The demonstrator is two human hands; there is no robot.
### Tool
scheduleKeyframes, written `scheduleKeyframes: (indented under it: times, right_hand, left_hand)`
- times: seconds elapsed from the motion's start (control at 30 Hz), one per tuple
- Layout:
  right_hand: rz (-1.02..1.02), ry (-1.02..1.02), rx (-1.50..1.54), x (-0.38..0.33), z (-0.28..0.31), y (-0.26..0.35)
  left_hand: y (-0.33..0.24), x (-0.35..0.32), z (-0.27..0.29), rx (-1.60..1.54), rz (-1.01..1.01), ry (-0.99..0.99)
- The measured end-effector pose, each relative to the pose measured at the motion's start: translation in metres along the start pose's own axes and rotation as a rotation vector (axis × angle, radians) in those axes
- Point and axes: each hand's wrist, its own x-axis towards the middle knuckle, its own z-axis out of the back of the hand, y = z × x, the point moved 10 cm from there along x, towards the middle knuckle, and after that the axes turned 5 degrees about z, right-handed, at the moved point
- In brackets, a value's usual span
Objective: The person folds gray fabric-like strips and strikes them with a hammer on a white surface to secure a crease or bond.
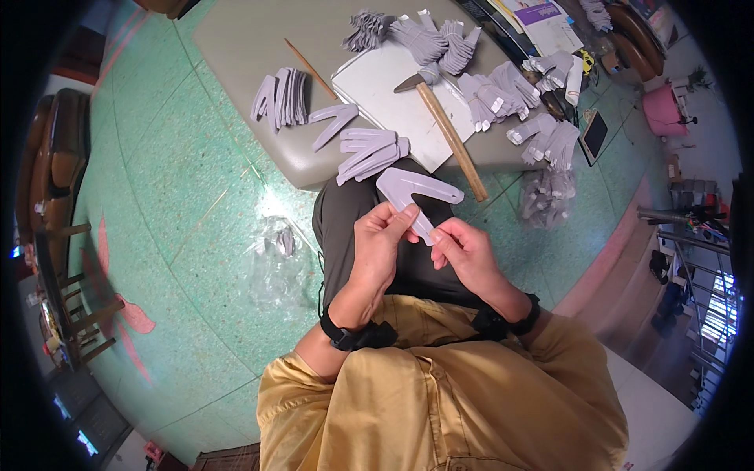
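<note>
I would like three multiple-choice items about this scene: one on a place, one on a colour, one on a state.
1. Where does the hammer lie?
A. on the floor
B. on the white board on the low table
C. on the person's lap

2. What colour is the floor?
A. green
B. grey
C. brown

3. How is the forked grey piece held?
A. by the left hand alone
B. by nobody, it lies on the table
C. by both hands together

Answers:
1 B, its head and handle rest across the white board.
2 A, the tiles around the low table are green.
3 C, the left hand and the right hand both pinch it above the lap.
</note>
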Motion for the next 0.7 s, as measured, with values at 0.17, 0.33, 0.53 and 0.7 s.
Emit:
scheduleKeyframes:
  times: [0.17,0.33,0.53,0.7]
  right_hand:
    - [-0.040,0.026,0.087,0.005,0.000,0.000]
    - [-0.067,0.027,-0.009,0.005,-0.003,-0.002]
    - [-0.042,0.023,-0.002,0.006,-0.003,0.005]
    - [-0.101,0.090,0.028,0.005,-0.014,0.001]
  left_hand:
    - [0.004,0.001,0.000,-0.011,-0.022,-0.014]
    - [0.007,-0.003,-0.004,-0.021,-0.038,-0.017]
    - [0.005,0.001,-0.008,-0.073,-0.022,0.086]
    - [-0.010,0.009,0.008,-0.024,-0.050,0.024]
